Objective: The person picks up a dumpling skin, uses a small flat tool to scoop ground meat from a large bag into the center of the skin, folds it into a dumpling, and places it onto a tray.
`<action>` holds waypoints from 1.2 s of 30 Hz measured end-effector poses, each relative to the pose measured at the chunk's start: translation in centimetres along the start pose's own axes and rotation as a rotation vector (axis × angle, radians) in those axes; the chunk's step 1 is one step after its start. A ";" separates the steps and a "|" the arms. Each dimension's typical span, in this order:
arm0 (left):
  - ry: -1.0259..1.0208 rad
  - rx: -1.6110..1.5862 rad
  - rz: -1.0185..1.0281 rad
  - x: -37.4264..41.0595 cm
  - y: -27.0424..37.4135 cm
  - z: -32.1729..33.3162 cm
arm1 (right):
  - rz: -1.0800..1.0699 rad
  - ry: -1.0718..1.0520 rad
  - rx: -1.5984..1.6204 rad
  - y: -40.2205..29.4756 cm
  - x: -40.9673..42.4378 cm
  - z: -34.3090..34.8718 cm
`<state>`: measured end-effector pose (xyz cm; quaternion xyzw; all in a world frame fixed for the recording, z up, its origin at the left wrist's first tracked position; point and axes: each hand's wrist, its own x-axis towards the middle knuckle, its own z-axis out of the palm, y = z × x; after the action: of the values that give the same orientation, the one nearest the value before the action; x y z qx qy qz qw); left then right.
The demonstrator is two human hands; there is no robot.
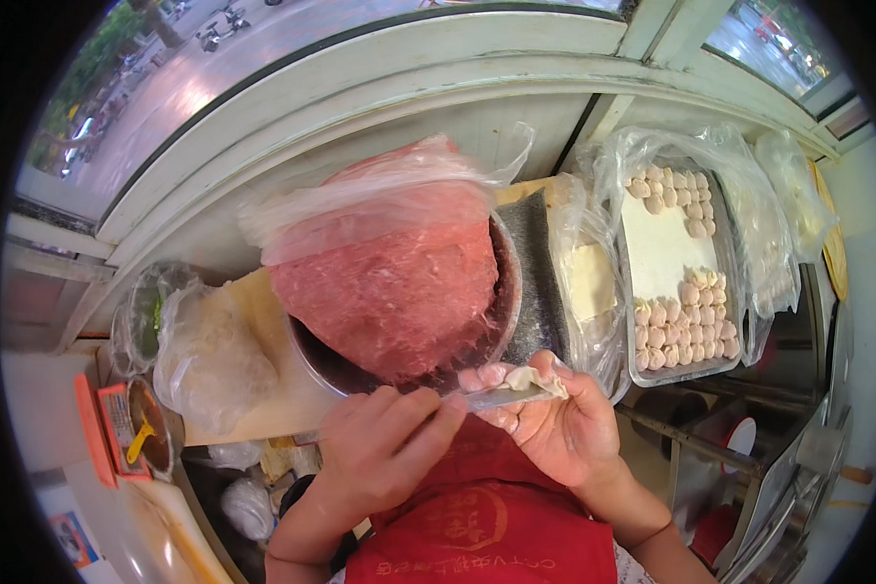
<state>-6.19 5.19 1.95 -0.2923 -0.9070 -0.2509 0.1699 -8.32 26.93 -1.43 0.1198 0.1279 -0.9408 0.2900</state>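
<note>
My left hand (pixel 394 445) is closed around the end of a thin flat spatula (pixel 507 397), its blade pointing right. Cupped in my right hand (pixel 573 431) is a pale dough wrapper (pixel 531 379), partly folded between thumb and fingers. The spatula's blade lies against the wrapper and fingers; whether filling is inside cannot be seen. Just beyond both hands, a large mound of pink minced meat (pixel 387 292) rises out of a metal bowl (pixel 509 321). Clear plastic film (pixel 379 212) covers the mound's far side.
At right, a metal tray (pixel 671 376) holds rows of filled dumplings (pixel 682 332). Beside it, stacked wrappers (pixel 591 281) sit in plastic near a dark cloth (pixel 533 277). On the left are a plastic bag (pixel 215 358) and a sauce bowl (pixel 157 427) with a yellow spoon (pixel 140 440).
</note>
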 end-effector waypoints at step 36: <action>0.005 -0.217 -0.237 0.3 1.6 2.6 | -0.885 0.578 -2.442 -20.4 -3.6 -9.3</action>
<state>-5.88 7.90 0.58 -0.1995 -0.9023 -0.3663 0.1086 -15.76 47.93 -5.61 -0.0726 0.9689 -0.1784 -0.1552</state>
